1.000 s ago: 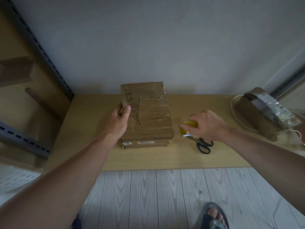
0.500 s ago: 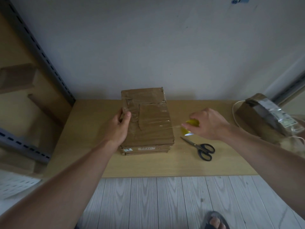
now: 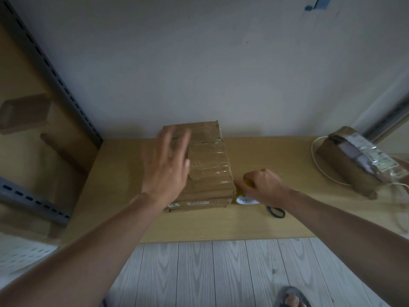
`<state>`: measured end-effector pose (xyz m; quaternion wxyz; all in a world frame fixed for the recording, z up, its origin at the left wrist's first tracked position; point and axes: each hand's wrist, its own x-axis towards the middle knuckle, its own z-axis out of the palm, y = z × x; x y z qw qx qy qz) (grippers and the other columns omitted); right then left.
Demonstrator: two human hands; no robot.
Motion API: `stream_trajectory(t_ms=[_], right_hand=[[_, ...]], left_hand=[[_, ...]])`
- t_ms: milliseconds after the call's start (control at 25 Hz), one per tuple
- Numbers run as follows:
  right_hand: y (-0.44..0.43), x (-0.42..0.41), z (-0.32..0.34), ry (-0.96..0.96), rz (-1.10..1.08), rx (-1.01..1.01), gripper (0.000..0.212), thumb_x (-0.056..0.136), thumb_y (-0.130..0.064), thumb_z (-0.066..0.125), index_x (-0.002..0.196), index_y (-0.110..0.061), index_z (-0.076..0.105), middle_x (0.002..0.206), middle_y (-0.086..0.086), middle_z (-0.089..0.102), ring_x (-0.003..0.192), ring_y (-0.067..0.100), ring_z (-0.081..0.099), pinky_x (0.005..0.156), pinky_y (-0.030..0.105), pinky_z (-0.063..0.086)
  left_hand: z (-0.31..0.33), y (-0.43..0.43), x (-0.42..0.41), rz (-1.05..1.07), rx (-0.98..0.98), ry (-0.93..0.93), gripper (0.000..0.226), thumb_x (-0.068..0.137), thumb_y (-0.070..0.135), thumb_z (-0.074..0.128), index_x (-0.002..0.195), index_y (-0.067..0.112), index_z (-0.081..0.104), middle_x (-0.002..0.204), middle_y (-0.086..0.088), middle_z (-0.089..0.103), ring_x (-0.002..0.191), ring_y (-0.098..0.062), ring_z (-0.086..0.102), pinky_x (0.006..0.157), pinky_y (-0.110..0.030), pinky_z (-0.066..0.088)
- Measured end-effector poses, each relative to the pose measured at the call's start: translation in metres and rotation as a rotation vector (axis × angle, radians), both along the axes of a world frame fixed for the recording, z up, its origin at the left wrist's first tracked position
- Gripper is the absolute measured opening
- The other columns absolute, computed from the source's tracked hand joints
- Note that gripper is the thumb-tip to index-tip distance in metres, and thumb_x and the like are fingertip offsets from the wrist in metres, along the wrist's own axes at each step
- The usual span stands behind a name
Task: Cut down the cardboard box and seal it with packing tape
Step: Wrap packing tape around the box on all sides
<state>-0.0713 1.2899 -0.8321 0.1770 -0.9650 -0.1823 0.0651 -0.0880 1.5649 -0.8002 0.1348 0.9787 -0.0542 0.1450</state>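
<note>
We see the left hand stretched forward over the left half of the cardboard box, fingers straight and spread, its grip open and holding nothing. It is blurred, so we cannot tell whether it touches the lid. The box lies flat on the wooden surface, its far end against the wall and clear tape across its top. The right hand sits at the box's near right corner, its grip curled round a yellow tape roll. Just behind that wrist we make out black scissors, mostly hidden. Far right lie a wrapped parcel and a white cord.
</note>
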Motion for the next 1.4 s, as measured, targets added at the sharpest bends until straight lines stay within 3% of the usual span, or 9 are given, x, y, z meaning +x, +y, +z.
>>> stream_trajectory(t_ms=[160, 320, 640, 760, 840, 920, 1000, 1120, 1400], right_hand=[[0.003, 0.0, -0.001, 0.027, -0.07, 0.042, 0.059, 0.096, -0.054, 0.048, 0.055, -0.012, 0.042, 0.048, -0.001, 0.043, 0.049, 0.021, 0.045, 0.052, 0.034, 0.039], [-0.013, 0.0, -0.003, 0.105, -0.177, 0.141, 0.048, 0.098, -0.039, 0.051, 0.068, -0.002, 0.058, 0.065, 0.013, 0.06, 0.064, 0.031, 0.058, 0.056, 0.035, 0.042], [-0.018, -0.004, 0.029, 0.203, -0.164, 0.236, 0.055, 0.09, -0.053, 0.064, 0.053, -0.016, 0.048, 0.053, -0.003, 0.043, 0.049, 0.012, 0.04, 0.047, 0.024, 0.031], [-0.015, 0.001, 0.071, 0.168, -0.143, 0.507, 0.061, 0.085, -0.066, 0.061, 0.05, -0.019, 0.043, 0.051, 0.002, 0.041, 0.046, 0.016, 0.037, 0.048, 0.027, 0.031], [-0.004, 0.007, 0.097, 0.155, -0.119, 0.669, 0.061, 0.082, -0.066, 0.059, 0.052, -0.017, 0.038, 0.05, 0.004, 0.033, 0.049, 0.019, 0.031, 0.049, 0.033, 0.029], [0.01, 0.008, 0.111, 0.107, -0.086, 0.644, 0.061, 0.088, -0.061, 0.058, 0.054, -0.014, 0.037, 0.053, 0.003, 0.027, 0.051, 0.021, 0.029, 0.05, 0.042, 0.034], [0.021, 0.003, 0.116, 0.05, -0.057, 0.559, 0.06, 0.093, -0.053, 0.059, 0.055, -0.012, 0.038, 0.053, 0.001, 0.028, 0.05, 0.018, 0.031, 0.05, 0.038, 0.033], [0.034, -0.002, 0.121, -0.015, 0.006, 0.468, 0.055, 0.095, -0.045, 0.061, 0.052, -0.017, 0.043, 0.048, -0.007, 0.032, 0.04, 0.007, 0.029, 0.043, 0.02, 0.027], [0.06, 0.007, 0.147, -0.003, 0.157, 0.239, 0.059, 0.093, -0.057, 0.054, 0.052, -0.015, 0.047, 0.046, -0.006, 0.039, 0.04, 0.007, 0.036, 0.045, 0.024, 0.029]], left_hand=[[-0.003, -0.068, -0.008, 0.035, 0.073, 0.355, 0.088, 0.089, 0.08, 0.022, 0.158, 0.034, -0.006, 0.167, -0.011, -0.016, 0.152, -0.038, -0.017, 0.111, -0.078, -0.001], [-0.001, -0.108, 0.001, 0.186, 0.095, 0.499, 0.115, 0.073, 0.094, 0.031, 0.159, 0.029, -0.008, 0.164, -0.018, -0.025, 0.147, -0.048, -0.026, 0.105, -0.081, -0.008], [0.016, -0.121, 0.023, 0.258, -0.148, 0.571, 0.107, 0.083, 0.053, 0.064, 0.158, 0.035, -0.01, 0.164, -0.014, -0.023, 0.146, -0.049, -0.028, 0.106, -0.082, -0.007], [0.024, -0.082, 0.027, 0.093, -0.618, 0.545, 0.102, 0.079, 0.05, 0.07, 0.155, 0.043, 0.002, 0.167, -0.01, 0.009, 0.154, -0.04, 0.006, 0.116, -0.07, 0.015], [0.03, -0.059, 0.022, -0.012, -1.166, 0.47, 0.082, 0.073, 0.034, 0.075, 0.144, 0.041, 0.035, 0.146, -0.005, 0.053, 0.132, -0.023, 0.052, 0.106, -0.048, 0.046], [0.033, -0.042, 0.014, 0.111, -1.343, 0.497, 0.057, 0.089, 0.024, 0.063, 0.142, 0.032, 0.045, 0.136, -0.009, 0.061, 0.107, -0.02, 0.06, 0.093, -0.037, 0.051], [0.031, -0.03, 0.015, 0.306, -1.352, 0.604, 0.058, 0.09, 0.05, 0.057, 0.14, 0.022, 0.05, 0.142, -0.019, 0.056, 0.109, -0.029, 0.061, 0.094, -0.041, 0.048], [0.046, -0.036, 0.039, 0.252, -1.176, 0.593, 0.104, 0.075, 0.07, 0.069, 0.156, 0.021, 0.025, 0.158, -0.012, 0.038, 0.137, -0.035, 0.045, 0.109, -0.048, 0.039], [0.037, -0.025, 0.054, 0.268, -0.815, 0.495, 0.062, 0.092, 0.047, 0.068, 0.139, 0.014, 0.046, 0.125, -0.006, 0.062, 0.103, -0.022, 0.059, 0.085, -0.028, 0.042]])
